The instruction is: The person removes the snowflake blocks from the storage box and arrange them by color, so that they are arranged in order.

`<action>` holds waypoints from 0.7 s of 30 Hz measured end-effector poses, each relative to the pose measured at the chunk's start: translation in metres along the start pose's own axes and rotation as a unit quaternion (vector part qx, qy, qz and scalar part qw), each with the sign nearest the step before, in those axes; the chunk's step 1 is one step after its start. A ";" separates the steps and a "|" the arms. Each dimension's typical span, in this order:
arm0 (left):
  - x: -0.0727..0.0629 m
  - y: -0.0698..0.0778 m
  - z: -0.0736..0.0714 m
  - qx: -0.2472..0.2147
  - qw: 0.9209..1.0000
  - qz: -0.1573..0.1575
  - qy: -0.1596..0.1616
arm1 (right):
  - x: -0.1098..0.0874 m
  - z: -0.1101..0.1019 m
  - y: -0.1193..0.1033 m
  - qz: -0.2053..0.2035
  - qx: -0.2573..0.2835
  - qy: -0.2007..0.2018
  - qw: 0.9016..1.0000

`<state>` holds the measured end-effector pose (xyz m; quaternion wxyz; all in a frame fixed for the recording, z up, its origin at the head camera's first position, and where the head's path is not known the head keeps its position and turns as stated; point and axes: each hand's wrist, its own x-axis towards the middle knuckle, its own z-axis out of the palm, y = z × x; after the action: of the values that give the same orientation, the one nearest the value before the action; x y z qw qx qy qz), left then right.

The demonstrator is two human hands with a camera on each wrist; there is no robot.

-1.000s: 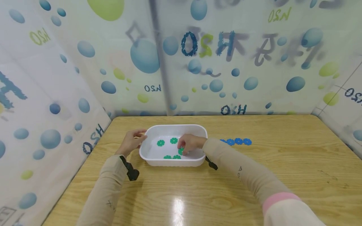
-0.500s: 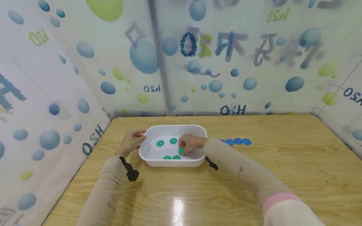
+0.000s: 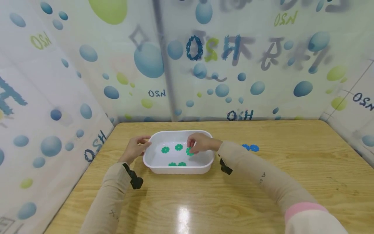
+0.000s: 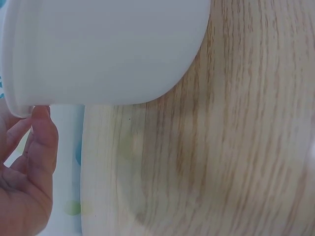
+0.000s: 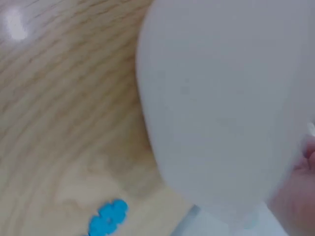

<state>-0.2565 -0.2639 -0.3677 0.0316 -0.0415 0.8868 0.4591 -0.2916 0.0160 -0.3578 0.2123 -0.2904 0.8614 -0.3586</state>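
A white plastic tray stands on the wooden table, with several green flower-shaped discs on its floor. My left hand grips the tray's left rim; in the left wrist view, that hand's fingers lie against the underside of the rim. Over the tray's right half, my right hand pinches a green flower-shaped disc between thumb and fingers. In the right wrist view the tray wall hides most of the right hand, and its fingertips cannot be seen there.
Blue flower-shaped discs lie in a row on the table right of the tray, partly hidden by the right sleeve. A bubble-patterned curtain rises behind the table's back edge and along its left side.
My right hand has lifted slightly and shifted right and away from me, bringing the pinched green disc with it. The right sleeve covers more of the blue discs. The left hand keeps its hold.
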 end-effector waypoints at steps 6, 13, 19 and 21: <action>0.000 -0.001 0.000 0.000 1.000 -0.001 0.004 | -0.016 -0.020 -0.005 -0.015 0.051 0.014 0.999; 0.000 -0.001 0.001 -0.005 1.000 0.007 0.003 | -0.047 -0.042 0.002 -0.040 0.109 0.043 0.992; -0.001 0.000 0.001 -0.006 1.000 0.008 0.000 | -0.074 -0.052 0.017 -0.049 0.158 0.076 0.983; -0.002 0.000 0.001 -0.006 1.000 0.010 0.001 | -0.082 -0.055 0.020 -0.057 0.158 0.089 0.982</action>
<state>-0.2549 -0.2630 -0.3678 0.0263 -0.0331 0.8845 0.4646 -0.2695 0.1084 -0.3240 0.1575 -0.2684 0.7915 -0.5261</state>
